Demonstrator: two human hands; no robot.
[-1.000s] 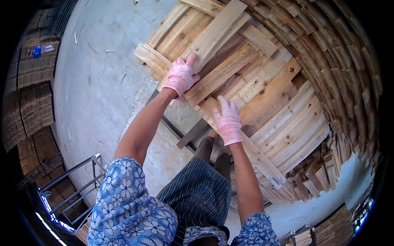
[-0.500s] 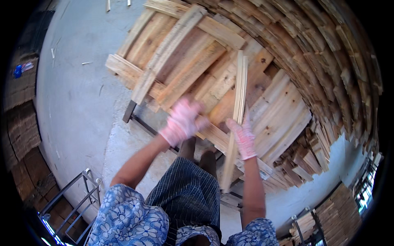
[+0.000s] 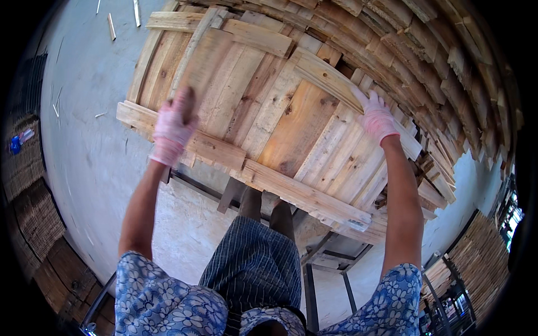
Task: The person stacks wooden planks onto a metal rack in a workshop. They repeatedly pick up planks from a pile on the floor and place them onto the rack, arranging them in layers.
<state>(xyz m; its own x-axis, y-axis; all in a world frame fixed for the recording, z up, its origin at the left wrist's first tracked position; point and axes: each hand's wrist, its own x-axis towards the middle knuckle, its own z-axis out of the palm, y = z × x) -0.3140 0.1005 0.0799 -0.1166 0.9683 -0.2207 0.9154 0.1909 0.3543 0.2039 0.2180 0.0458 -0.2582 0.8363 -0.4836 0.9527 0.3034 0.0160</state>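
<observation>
My left hand (image 3: 175, 129), in a pink-and-white work glove, is closed around the near end of a wooden board (image 3: 208, 59). That board is blurred by motion and slants over the left part of a layer of flat planks (image 3: 302, 129). At the far right edge of the layer, my gloved right hand (image 3: 378, 117) grips long pale wooden strips (image 3: 328, 77), thumb and fingers on either side. Another wooden strip (image 3: 192, 47) lies beside the blurred board. A crosswise strip (image 3: 305, 187) runs along the layer's near edge.
A tall stack of rough boards (image 3: 414, 50) curves around the far right side. Under the planks is a dark metal frame (image 3: 196, 185). Wood slivers (image 3: 111, 26) lie on the grey floor (image 3: 84, 145). Stacked wood (image 3: 33, 213) stands at the left, more (image 3: 482, 263) at the lower right.
My right hand has swung the strips away from me onto the layer's far edge. My left hand has moved left and taken hold of a board. The view has shifted.
</observation>
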